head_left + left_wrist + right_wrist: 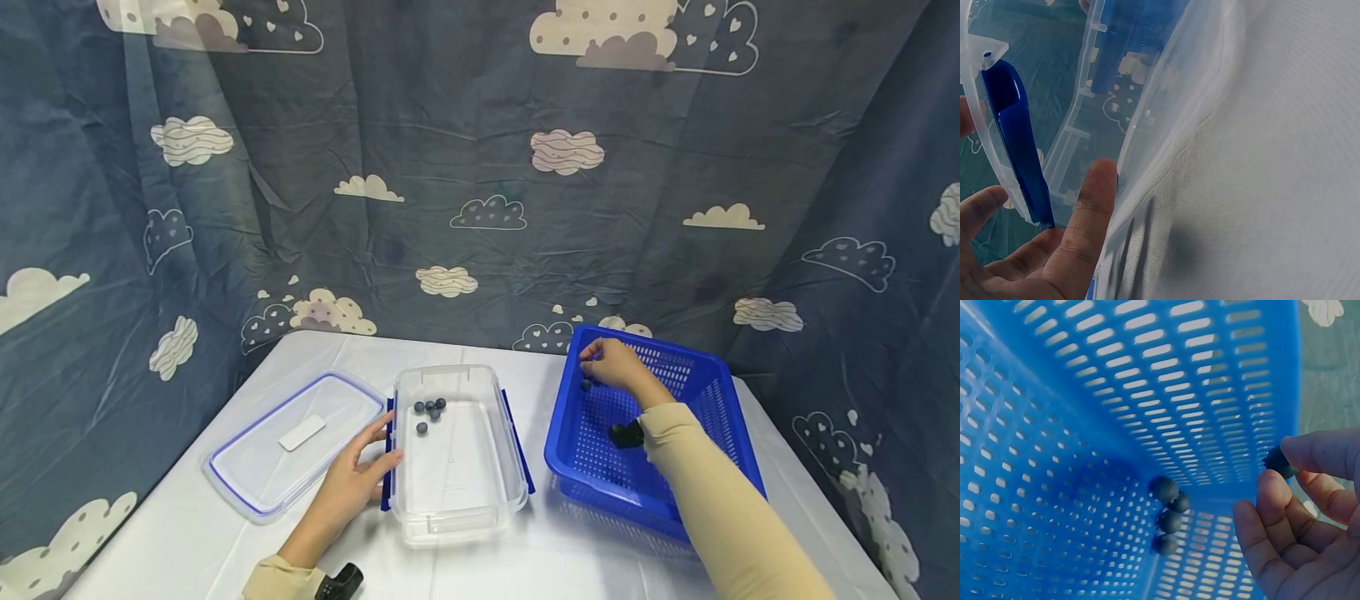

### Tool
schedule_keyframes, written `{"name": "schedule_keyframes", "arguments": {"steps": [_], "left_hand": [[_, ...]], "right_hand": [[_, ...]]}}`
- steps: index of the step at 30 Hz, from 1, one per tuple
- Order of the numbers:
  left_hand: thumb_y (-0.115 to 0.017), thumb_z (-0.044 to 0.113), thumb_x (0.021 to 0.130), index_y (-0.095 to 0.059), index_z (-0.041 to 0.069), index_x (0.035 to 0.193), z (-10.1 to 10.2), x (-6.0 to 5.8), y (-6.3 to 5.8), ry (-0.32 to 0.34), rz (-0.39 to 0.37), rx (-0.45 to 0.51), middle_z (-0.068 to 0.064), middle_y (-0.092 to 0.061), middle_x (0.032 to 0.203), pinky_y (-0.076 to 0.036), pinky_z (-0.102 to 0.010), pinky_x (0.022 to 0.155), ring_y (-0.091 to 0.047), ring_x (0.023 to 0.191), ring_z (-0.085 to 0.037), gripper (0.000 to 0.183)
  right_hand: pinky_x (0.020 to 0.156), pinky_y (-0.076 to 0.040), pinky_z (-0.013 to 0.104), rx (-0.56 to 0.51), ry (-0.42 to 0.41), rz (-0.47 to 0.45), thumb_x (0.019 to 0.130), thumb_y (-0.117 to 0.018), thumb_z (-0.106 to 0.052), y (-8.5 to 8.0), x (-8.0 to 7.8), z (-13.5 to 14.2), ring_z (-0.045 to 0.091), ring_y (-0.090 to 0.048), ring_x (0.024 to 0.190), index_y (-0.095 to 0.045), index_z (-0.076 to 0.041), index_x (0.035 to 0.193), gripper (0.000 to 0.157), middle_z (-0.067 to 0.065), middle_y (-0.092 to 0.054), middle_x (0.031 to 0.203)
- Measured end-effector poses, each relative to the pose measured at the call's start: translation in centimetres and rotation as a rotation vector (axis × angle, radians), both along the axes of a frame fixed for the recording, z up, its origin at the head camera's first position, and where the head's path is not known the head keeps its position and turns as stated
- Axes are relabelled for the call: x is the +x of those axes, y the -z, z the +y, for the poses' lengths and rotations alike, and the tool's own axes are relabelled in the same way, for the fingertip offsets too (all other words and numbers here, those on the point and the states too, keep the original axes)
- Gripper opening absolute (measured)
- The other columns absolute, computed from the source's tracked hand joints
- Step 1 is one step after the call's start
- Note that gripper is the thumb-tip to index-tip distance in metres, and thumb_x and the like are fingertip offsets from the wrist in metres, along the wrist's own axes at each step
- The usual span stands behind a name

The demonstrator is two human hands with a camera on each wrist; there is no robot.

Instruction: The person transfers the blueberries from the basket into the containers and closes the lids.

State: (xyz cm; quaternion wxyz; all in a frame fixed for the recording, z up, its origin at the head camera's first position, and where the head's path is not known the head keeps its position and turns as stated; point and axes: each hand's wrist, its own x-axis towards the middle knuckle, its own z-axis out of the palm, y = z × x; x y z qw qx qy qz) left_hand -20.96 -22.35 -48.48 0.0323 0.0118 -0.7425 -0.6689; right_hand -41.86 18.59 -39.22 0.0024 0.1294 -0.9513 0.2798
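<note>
My right hand (pixel 617 365) is inside the blue basket (pixel 558 454), near its far left corner. Thumb and fingertips pinch a blueberry (pixel 1281 462), its crown showing in the right wrist view. Several more blueberries (pixel 1169 521) lie below the hand in the basket's corner. With fingers fairly straight, my left hand (pixel 352 471) touches the left side of the clear plastic container (pixel 457 525), beside its blue latch (pixel 1019 137). Inside that container sit several blueberries (pixel 435 414), grouped toward its far left part.
A clear lid (pixel 258 454) with a blue seal and a white label lies flat left of the container. Everything stands on a white-covered table (pixel 562 567). Dark cloud-patterned fabric (pixel 450 125) hangs behind and at both sides.
</note>
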Motion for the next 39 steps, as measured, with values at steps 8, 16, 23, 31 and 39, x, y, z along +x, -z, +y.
{"name": "schedule_keyframes", "arguments": {"steps": [8,16,23,31,39], "left_hand": [[-0.074,0.022,0.102,-0.047,0.027,0.163,0.1,0.0,-0.2,-0.004,-0.001,0.000,-0.022,-0.043,0.162,-0.070,-0.040,0.076,-0.074,0.114,-0.035,0.067],[-0.073,0.019,0.103,-0.047,0.026,0.163,0.2,0.1,-0.2,-0.007,0.000,-0.002,-0.023,-0.043,0.162,-0.070,-0.041,0.076,-0.074,0.116,-0.038,0.066],[-0.075,0.023,0.102,-0.047,0.027,0.163,0.1,0.2,-0.2,-0.011,0.002,-0.016,-0.023,-0.044,0.162,-0.070,-0.041,0.076,-0.074,0.116,-0.037,0.067],[-0.074,0.022,0.103,-0.048,0.027,0.163,0.1,0.1,0.0,-0.013,0.004,-0.011,-0.023,-0.044,0.162,-0.070,-0.041,0.076,-0.074,0.117,-0.038,0.066],[-0.076,0.024,0.102,-0.048,0.027,0.163,0.0,0.1,0.1,-0.009,0.011,-0.006,-0.023,-0.044,0.162,-0.070,-0.041,0.075,-0.073,0.117,-0.038,0.067]], "right_hand": [[0.068,-0.048,0.032,-0.030,-0.048,0.037,0.098,-0.070,-0.016,-0.6,0.2,-0.1,0.021,-0.061,0.075,-0.073,-0.003,0.106,0.015,0.006,-0.066,0.082],[0.067,-0.048,0.028,-0.005,-0.031,0.008,0.102,-0.068,-0.016,-1.9,1.4,-1.2,0.019,-0.060,0.078,-0.072,-0.001,0.114,0.020,0.009,-0.068,0.090],[0.066,-0.047,0.028,-0.020,-0.058,0.012,0.103,-0.068,-0.016,-2.4,1.7,-1.7,0.017,-0.056,0.073,-0.071,-0.001,0.116,0.021,0.005,-0.063,0.084],[0.068,-0.046,0.029,-0.009,-0.099,0.028,0.104,-0.066,-0.017,-3.2,2.3,-2.8,0.018,-0.055,0.075,-0.072,-0.003,0.118,0.022,0.005,-0.063,0.084],[0.066,-0.047,0.028,-0.015,-0.150,0.047,0.104,-0.064,-0.018,-3.7,3.1,-4.6,0.019,-0.058,0.078,-0.072,-0.003,0.116,0.020,0.011,-0.069,0.091]]}}
